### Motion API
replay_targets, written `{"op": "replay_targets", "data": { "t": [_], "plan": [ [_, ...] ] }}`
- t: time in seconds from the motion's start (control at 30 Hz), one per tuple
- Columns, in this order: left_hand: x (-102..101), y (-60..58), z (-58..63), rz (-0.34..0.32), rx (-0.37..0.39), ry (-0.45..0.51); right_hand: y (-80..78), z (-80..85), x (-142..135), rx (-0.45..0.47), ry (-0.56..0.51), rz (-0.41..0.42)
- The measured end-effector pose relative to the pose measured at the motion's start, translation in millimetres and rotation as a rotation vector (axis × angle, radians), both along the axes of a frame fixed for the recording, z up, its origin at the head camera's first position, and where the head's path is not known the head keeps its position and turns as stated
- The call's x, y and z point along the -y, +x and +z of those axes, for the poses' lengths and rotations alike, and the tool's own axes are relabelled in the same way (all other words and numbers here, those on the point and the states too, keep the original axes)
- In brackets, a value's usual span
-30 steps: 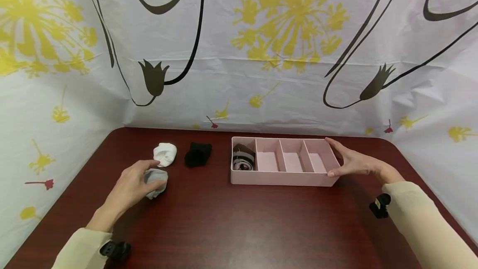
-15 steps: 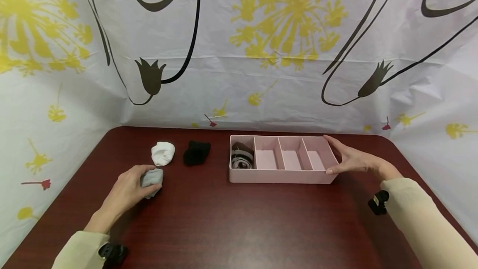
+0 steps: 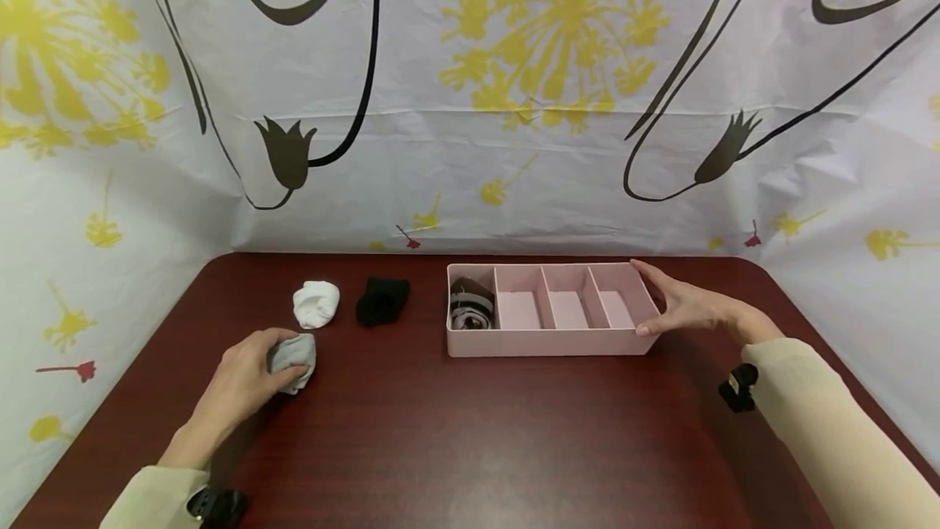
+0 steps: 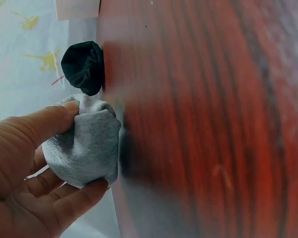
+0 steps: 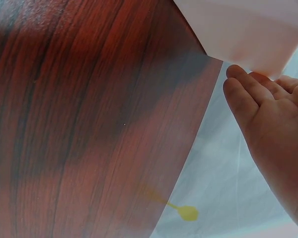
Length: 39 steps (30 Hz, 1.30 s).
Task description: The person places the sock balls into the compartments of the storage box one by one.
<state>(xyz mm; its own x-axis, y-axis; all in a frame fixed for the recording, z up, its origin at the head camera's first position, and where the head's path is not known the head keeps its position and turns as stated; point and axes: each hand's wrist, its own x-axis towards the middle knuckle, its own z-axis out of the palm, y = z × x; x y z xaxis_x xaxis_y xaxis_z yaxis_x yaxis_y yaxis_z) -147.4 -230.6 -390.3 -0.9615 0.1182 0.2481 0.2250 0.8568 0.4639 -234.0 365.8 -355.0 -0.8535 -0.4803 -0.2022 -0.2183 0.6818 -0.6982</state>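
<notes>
My left hand (image 3: pixel 238 378) grips a rolled-up grey sock (image 3: pixel 294 362) at the left of the table, thumb on one side and fingers on the other. In the left wrist view the grey sock (image 4: pixel 92 144) sits between thumb and fingertips, close to the tabletop. Just behind it in the head view lie a white rolled sock (image 3: pixel 317 304) and a black one (image 3: pixel 383 300). My right hand (image 3: pixel 693 308) holds the right end of a pink divided box (image 3: pixel 547 343), thumb at the front wall, a finger at the back corner. A grey-and-dark patterned rolled sock (image 3: pixel 472 304) fills its leftmost compartment.
The dark red wooden table (image 3: pixel 470 439) has rounded far corners. A white sheet (image 3: pixel 411 145) with yellow and dark flower prints stands behind it and along both sides. The box's other compartments show bare pink floors.
My left fingers have drawn in around the grey sock, which has shifted slightly left. My right hand keeps its place on the box. The head view has turned slightly.
</notes>
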Motion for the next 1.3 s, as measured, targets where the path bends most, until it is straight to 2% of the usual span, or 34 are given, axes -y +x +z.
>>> {"op": "replay_targets", "data": {
  "t": [0.23, 0.47, 0.63, 0.73, 0.97, 1.3],
  "plan": [
    [-16.8, -0.8, 4.7, -0.034, -0.037, 0.032, -0.2, 0.0, 0.5, -0.011, -0.018, 0.008],
    [-58.8, -7.2, 20.2, -0.122, -0.043, 0.109, -1.2, -0.5, -2.5, 0.014, -0.064, 0.01],
    [-96.0, -18.8, 31.0, -0.229, -0.087, 0.187, -0.7, -0.4, -2.7, 0.006, -0.062, 0.016],
    [-117.8, -26.8, 36.9, -0.276, -0.089, 0.235, -0.8, -0.7, -1.9, 0.016, -0.075, 0.021],
    [-160.9, -42.2, 45.9, -0.335, -0.054, 0.289, -0.1, -2.4, 0.7, 0.031, -0.087, 0.016],
    [-204.8, -59.6, 52.3, -0.378, -0.011, 0.3, 0.1, -2.1, -0.2, 0.029, -0.082, 0.001]
  ]
}}
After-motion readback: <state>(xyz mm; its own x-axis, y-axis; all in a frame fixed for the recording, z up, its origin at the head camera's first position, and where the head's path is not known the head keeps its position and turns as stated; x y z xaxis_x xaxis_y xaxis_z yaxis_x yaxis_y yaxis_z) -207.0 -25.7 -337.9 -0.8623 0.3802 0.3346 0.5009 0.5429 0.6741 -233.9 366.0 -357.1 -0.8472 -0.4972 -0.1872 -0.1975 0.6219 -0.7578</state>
